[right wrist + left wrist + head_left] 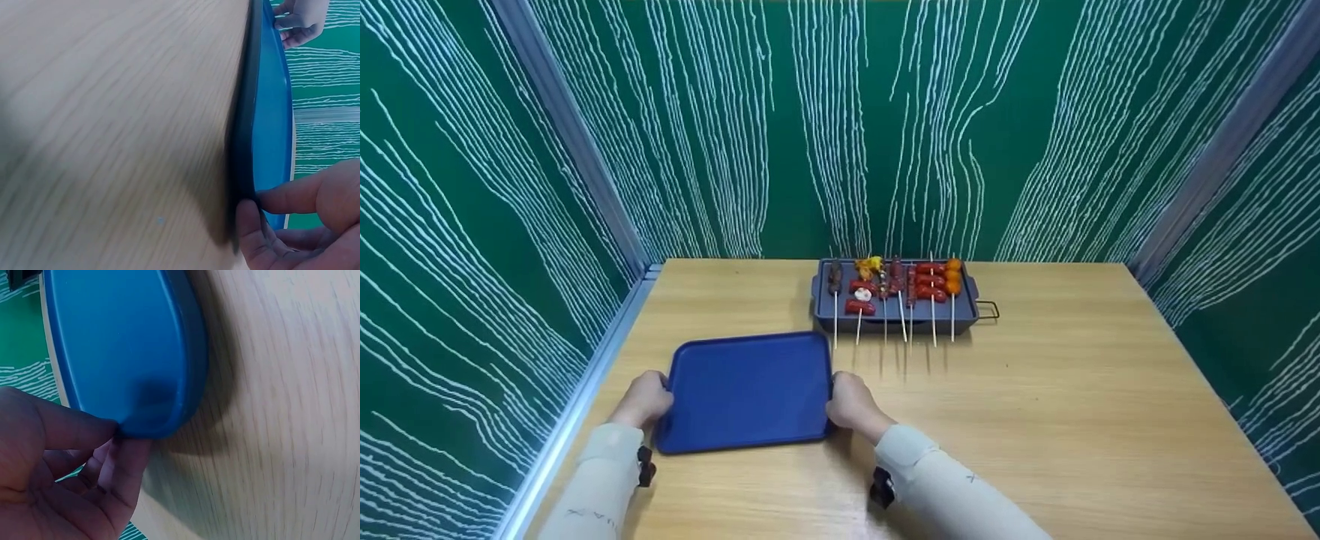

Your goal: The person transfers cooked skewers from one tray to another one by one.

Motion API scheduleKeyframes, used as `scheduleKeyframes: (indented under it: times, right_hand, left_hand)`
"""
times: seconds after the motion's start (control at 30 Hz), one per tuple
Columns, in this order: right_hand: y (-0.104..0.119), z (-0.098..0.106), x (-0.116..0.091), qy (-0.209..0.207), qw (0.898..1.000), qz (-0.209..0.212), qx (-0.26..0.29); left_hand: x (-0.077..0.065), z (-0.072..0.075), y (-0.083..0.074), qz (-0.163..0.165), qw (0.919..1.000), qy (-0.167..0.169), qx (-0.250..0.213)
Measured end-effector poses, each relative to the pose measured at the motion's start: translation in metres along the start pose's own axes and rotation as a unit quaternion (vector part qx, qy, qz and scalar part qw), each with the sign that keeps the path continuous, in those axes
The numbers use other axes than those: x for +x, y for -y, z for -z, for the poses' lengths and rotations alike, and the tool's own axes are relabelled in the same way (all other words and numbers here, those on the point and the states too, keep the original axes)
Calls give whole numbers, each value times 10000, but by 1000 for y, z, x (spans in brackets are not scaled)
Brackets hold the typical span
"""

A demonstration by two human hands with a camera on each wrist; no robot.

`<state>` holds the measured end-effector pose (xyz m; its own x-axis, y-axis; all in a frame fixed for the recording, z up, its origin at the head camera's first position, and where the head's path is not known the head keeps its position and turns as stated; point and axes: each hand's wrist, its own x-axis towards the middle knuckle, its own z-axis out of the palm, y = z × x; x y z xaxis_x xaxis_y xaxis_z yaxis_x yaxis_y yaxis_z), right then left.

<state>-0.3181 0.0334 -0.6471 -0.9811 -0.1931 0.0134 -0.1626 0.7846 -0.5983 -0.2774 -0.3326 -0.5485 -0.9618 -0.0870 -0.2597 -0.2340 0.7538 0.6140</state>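
A blue rectangular tray is held between both hands, close over the wooden table, with a shadow under its edge in the wrist views. My left hand pinches its left short side, thumb on the rim and fingers beneath, as the left wrist view shows. On the opposite short side my right hand grips the rim between thumb and fingers. Behind the tray's right corner stands a dark grey tabletop grill bearing several skewers, among them red sausage pieces and orange balls.
The grill's wire handle sticks out to the right, and skewer sticks overhang its front edge. Green walls with white lines enclose the wooden table at the back and both sides.
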Motion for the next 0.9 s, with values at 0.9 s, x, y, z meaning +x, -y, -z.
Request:
scheduleKeyframes:
  times: [0.9]
  right_hand:
    - [-38, 24, -8, 242, 9979, -399, 452]
  left_hand:
    - [-6, -23, -19, -254, 9985, 282, -388]
